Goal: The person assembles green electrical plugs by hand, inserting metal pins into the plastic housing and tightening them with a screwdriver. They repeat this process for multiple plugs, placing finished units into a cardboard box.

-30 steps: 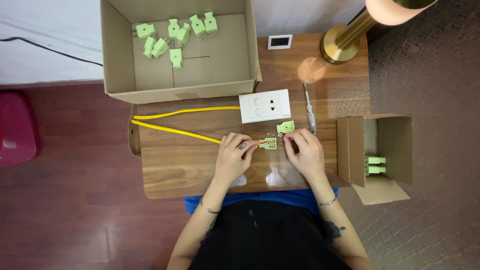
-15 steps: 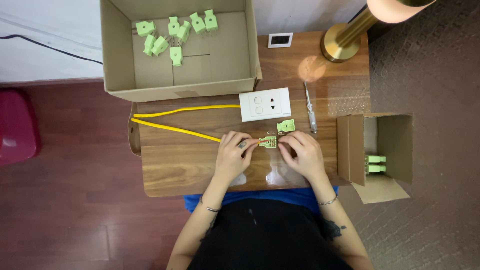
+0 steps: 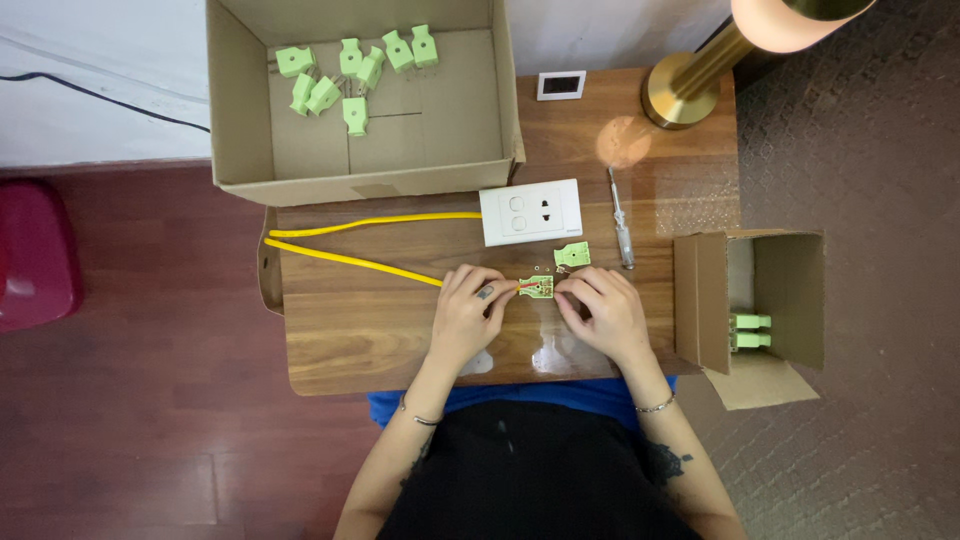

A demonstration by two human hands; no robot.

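On the wooden table (image 3: 350, 330), my left hand (image 3: 468, 312) pinches the end of a yellow cable (image 3: 350, 258) where its wires enter an opened green plug half (image 3: 536, 288). My right hand (image 3: 601, 312) touches the plug half's right side with its fingertips. The other green plug cover (image 3: 572, 256) lies just above, beside a few tiny screws. The cable loops left and runs back to a white socket plate (image 3: 530, 212).
A screwdriver (image 3: 621, 220) lies right of the socket plate. A large cardboard box (image 3: 360, 175) at the back holds several green plugs (image 3: 345, 75). A small box (image 3: 700, 300) at the right holds two green plugs (image 3: 750, 331). A brass lamp (image 3: 685, 85) and a small white device (image 3: 561, 86) stand behind.
Both hands stay on the plug half; the fingers shifted only slightly. Nothing else moved.
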